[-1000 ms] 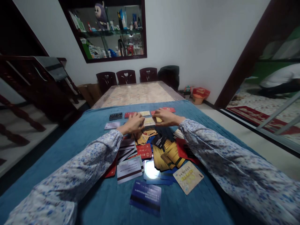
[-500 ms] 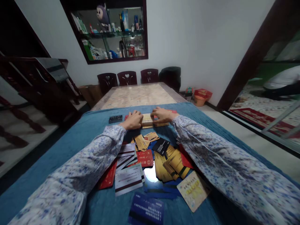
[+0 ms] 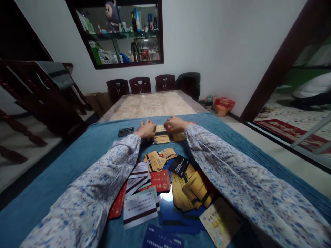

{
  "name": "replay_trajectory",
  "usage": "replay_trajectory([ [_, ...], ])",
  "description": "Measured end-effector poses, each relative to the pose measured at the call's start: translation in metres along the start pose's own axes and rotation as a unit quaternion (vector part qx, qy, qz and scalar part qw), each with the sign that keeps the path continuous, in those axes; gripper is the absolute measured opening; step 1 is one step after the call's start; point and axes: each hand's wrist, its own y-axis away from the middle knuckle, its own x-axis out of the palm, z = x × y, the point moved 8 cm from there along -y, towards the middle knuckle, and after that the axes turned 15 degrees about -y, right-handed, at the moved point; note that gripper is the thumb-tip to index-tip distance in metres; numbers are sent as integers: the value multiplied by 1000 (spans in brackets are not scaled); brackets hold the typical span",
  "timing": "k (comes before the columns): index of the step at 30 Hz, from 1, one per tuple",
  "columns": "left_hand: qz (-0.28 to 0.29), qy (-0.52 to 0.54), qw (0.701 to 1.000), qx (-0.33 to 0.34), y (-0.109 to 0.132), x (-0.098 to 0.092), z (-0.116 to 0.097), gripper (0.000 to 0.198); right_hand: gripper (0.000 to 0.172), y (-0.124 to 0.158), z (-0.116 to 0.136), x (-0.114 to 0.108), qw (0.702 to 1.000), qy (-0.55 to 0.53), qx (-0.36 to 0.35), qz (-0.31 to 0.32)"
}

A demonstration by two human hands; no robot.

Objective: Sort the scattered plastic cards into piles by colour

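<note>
My left hand (image 3: 147, 129) and my right hand (image 3: 176, 124) are at the far part of the blue cloth, fingers curled around the two ends of a pale yellow stack of cards (image 3: 160, 128). Just in front of that stack lies a gold card (image 3: 161, 139). Another gold stack (image 3: 179, 136) sits beneath my right wrist, and a black stack of cards (image 3: 126, 132) is left of my left hand. Between my forearms are loose gold cards (image 3: 154, 161), a black card (image 3: 179, 165), red cards (image 3: 160, 180), white cards (image 3: 140, 206) and blue cards (image 3: 162, 238).
The blue cloth (image 3: 77, 162) covers the near part of a long marble-topped table (image 3: 155, 103). Dark chairs (image 3: 139, 85) stand at its far end. A pale square card (image 3: 219, 220) lies near my right sleeve. Through the doorway at right, part of a person (image 3: 314, 91) shows.
My hands have moved slightly left and away with the pale stack, and the gold card in front of it shows more fully. The view has tipped slightly downward.
</note>
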Motion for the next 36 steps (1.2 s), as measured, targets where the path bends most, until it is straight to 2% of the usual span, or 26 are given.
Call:
replay_trajectory([
  [8, 19, -5, 1000, -3, -15, 11, 3, 22, 29, -13, -11, 9, 1000, 5, 15, 7],
  [19, 27, 1, 1000, 8, -24, 23, 9, 19, 32, -21, -17, 20, 1000, -19, 20, 13],
  [27, 50, 18, 999, 12, -24, 21, 8, 18, 33, -28, -14, 23, 999, -30, 12, 14],
  [32, 44, 3, 999, 4, -22, 20, 5, 25, 40, -23, -12, 20, 999, -29, 46, 8],
  [36, 37, 2, 999, -10, -22, 21, 10, 24, 45, -19, -13, 19, 998, -28, 64, 11],
])
